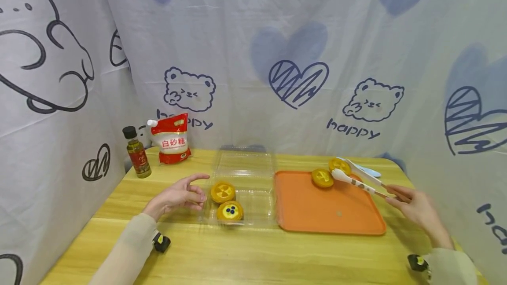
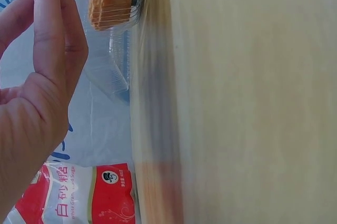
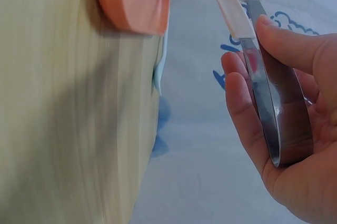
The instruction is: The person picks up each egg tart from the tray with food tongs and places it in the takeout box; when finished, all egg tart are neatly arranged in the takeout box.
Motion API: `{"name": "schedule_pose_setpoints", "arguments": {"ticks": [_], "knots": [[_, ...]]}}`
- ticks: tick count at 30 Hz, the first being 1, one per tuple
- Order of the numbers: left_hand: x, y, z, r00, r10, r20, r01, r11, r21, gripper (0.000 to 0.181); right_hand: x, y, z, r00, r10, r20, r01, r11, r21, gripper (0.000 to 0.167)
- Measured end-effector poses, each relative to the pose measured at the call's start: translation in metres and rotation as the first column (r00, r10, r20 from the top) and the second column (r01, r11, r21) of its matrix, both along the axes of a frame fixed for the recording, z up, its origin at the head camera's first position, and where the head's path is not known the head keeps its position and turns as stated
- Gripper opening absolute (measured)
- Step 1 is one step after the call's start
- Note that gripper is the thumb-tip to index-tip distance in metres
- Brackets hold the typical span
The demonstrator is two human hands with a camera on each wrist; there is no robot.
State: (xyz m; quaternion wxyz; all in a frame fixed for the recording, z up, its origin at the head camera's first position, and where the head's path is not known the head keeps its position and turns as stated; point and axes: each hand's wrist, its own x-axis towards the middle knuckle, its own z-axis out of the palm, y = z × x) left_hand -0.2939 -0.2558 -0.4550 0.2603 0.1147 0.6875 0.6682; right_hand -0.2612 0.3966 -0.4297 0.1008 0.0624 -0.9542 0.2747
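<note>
My right hand [image 1: 421, 210] holds metal tongs [image 3: 287, 113] with pale spotted tips. A golden egg tart [image 1: 339, 166] sits between those tips, above the far edge of an orange tray [image 1: 328, 214]. Another tart [image 1: 322, 178] lies on the tray just left of it. Left of the tray, a clear plastic box [image 1: 255, 221] stands with its lid [image 1: 245, 162] raised at the back. Inside are a tart with yellow topping [image 1: 222, 192] and one with dark berries [image 1: 230, 211]. My left hand [image 1: 180, 195] hovers at the box's left side, fingers loosely extended, holding nothing.
At the back left stand a dark-capped bottle [image 1: 138, 157] and a red-and-white sugar pouch [image 1: 171, 140]. A pale blue flat object [image 1: 368, 170] lies behind the tray. Printed cloth [image 1: 237, 56] hangs around the wooden table [image 1: 253, 258].
</note>
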Motion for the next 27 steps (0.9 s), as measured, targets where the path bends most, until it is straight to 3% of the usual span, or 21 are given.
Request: {"name": "schedule_pose_setpoints", "arguments": {"ticks": [5,10,16,27], "knots": [[0.000,0.000,0.001,1.000,0.003,0.003,-0.003,1.000,-0.008,0.080,0.000,-0.010,0.000,1.000,0.027,0.007,-0.027,0.999,-0.043,0.050],[0.000,0.001,0.002,1.000,0.007,0.012,-0.007,1.000,-0.015,0.080,-0.002,-0.021,0.000,0.998,0.048,0.032,-0.047,0.999,-0.024,0.052],[-0.001,0.001,0.002,1.000,0.005,0.010,-0.005,1.000,-0.010,0.079,-0.007,-0.033,0.001,0.999,0.041,0.031,-0.041,0.999,0.002,0.048],[0.000,0.001,0.002,1.000,0.006,0.010,-0.006,1.000,-0.019,0.079,-0.005,-0.054,0.006,0.998,0.056,0.027,-0.055,0.997,-0.053,0.047]]}}
